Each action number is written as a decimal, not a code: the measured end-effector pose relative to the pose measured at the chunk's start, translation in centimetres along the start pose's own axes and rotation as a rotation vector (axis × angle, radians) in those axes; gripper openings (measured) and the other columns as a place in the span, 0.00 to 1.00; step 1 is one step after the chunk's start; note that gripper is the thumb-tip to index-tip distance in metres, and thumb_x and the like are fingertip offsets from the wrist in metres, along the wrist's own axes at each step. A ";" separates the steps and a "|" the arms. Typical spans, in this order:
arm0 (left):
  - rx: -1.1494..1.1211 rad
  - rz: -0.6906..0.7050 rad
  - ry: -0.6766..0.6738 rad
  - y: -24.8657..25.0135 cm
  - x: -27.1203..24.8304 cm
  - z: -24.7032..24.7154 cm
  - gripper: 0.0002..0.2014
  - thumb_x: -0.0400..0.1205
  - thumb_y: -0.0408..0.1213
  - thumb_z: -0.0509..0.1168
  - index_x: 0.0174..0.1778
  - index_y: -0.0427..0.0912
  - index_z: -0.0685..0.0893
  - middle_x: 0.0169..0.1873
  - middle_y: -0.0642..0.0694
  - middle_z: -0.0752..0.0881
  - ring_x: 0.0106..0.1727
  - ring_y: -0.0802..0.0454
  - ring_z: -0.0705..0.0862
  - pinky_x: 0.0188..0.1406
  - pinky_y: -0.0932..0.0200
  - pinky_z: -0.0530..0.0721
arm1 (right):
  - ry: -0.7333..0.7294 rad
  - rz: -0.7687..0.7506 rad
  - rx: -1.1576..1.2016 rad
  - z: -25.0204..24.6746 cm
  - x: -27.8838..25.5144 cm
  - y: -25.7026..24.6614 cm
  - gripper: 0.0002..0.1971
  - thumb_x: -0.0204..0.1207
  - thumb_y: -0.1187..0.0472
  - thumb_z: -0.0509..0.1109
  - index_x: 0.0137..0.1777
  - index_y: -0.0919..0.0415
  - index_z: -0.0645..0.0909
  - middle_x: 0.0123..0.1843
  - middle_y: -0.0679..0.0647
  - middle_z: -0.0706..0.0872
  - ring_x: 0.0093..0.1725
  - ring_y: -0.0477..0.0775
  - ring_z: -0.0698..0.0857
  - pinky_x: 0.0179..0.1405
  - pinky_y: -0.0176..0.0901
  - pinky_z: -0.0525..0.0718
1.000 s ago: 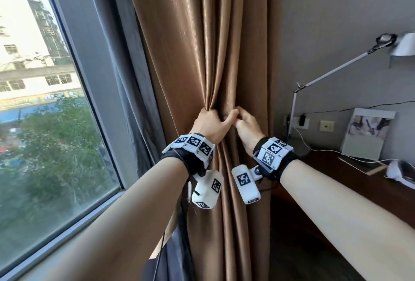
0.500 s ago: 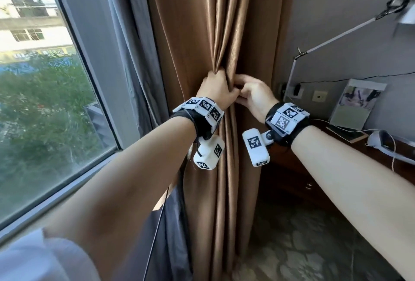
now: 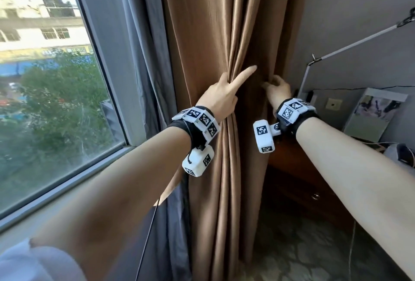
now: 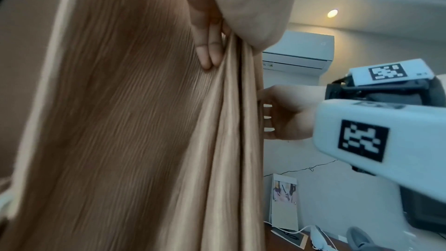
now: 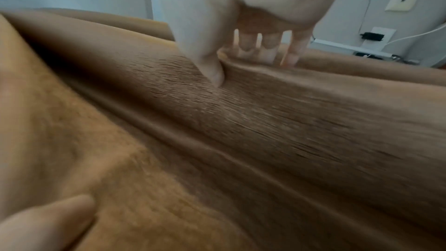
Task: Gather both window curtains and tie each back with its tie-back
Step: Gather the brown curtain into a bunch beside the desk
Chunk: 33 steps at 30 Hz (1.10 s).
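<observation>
The brown curtain (image 3: 215,33) hangs beside the window, bunched into folds at hand height. My left hand (image 3: 226,87) grips the bunched folds from the left, with one digit stretched out to the right across the cloth. In the left wrist view its fingers (image 4: 205,52) press into the fabric beside the folds (image 4: 231,112). My right hand (image 3: 272,85) holds the curtain's right edge. In the right wrist view its thumb (image 5: 214,72) and fingers (image 5: 263,49) pinch a fold of the curtain (image 5: 265,131). No tie-back shows in any view.
A grey sheer curtain (image 3: 143,56) hangs between the brown one and the window (image 3: 45,78). To the right stand a dark wooden desk (image 3: 298,173), a desk lamp arm (image 3: 350,45), a standing card (image 3: 377,112) and wall sockets (image 3: 333,103). Patterned carpet (image 3: 303,251) lies below.
My hands were touching at the folds and have moved apart. The right hand has shifted right to the curtain's edge. The left hand has stretched one digit out.
</observation>
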State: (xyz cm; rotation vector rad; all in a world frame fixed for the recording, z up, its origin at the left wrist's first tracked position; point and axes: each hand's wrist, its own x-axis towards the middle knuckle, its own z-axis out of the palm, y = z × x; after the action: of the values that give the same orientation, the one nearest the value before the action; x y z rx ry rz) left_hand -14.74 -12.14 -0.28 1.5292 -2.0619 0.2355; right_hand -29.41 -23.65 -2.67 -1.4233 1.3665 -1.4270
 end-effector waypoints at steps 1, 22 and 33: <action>0.009 -0.047 -0.028 0.2 0.4 0.1 0.30 0.80 0.27 0.54 0.78 0.51 0.64 0.55 0.34 0.74 0.40 0.31 0.82 0.44 0.45 0.82 | -0.055 -0.008 0.048 0.1 -0.4 -0.2 0.15 0.75 0.64 0.69 0.61 0.57 0.84 0.51 0.55 0.88 0.56 0.58 0.87 0.54 0.44 0.82; -0.182 -0.155 0.069 1.4 1.2 1.6 0.29 0.76 0.23 0.57 0.75 0.38 0.62 0.60 0.30 0.76 0.50 0.30 0.82 0.52 0.45 0.80 | 0.053 0.002 -0.048 -0.7 0.8 2.3 0.24 0.75 0.59 0.71 0.69 0.64 0.74 0.69 0.60 0.77 0.68 0.58 0.79 0.68 0.45 0.75; 0.031 -0.157 -0.070 1.2 2.1 1.2 0.10 0.79 0.29 0.55 0.53 0.40 0.78 0.43 0.41 0.71 0.40 0.36 0.80 0.41 0.50 0.81 | -0.103 0.021 -0.033 -0.1 5.7 2.6 0.29 0.74 0.62 0.75 0.74 0.64 0.73 0.59 0.58 0.85 0.55 0.53 0.84 0.54 0.40 0.81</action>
State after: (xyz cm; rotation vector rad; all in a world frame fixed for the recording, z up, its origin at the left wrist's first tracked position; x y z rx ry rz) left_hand -16.64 -14.00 0.06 1.7308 -1.9866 0.1568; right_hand -30.95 -29.60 -3.83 -1.4788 1.3414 -1.3050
